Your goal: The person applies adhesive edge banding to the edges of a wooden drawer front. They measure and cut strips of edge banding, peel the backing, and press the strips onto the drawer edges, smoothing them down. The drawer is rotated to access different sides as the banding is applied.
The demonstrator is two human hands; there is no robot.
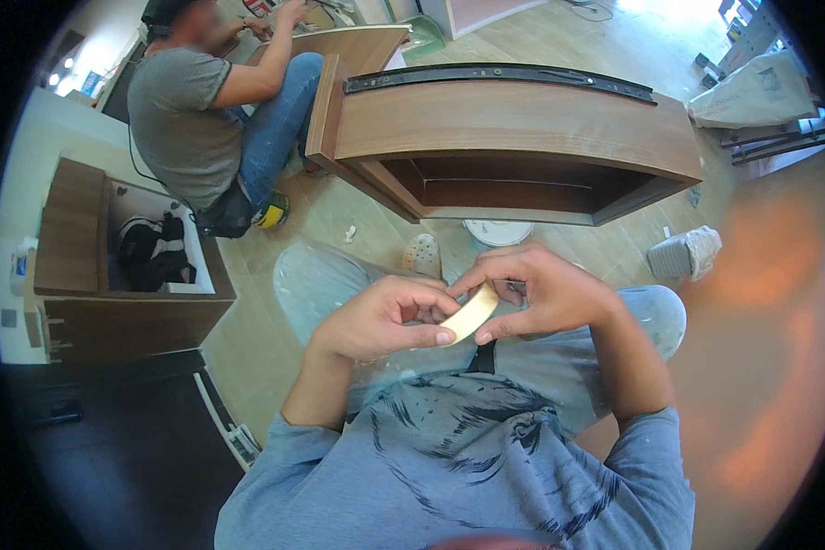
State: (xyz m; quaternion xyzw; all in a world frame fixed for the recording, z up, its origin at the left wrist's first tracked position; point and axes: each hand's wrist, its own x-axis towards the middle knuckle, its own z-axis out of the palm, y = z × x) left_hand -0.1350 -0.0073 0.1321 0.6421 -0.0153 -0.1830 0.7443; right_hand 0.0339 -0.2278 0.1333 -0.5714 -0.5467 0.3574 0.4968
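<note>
A roll of pale yellow masking tape (472,315) is between my two hands, above my lap. My left hand (382,317) grips its near left side, with the thumb along the edge and the fingers curled behind. My right hand (543,290) holds the far right side between thumb and bent fingers. Part of the roll is hidden by the fingers. Beyond my knees a brown wooden drawer (522,133) rests on its side, its hollow facing me. Along its upper side runs a black metal slide rail (500,79).
A white round lid (498,232) shows under the drawer. To its right sits a small plastic-wrapped container (684,253). At the left, an open wooden cabinet (69,225) holds dark items. A co-worker (192,119) sits at the back left, beside another wooden panel (353,46).
</note>
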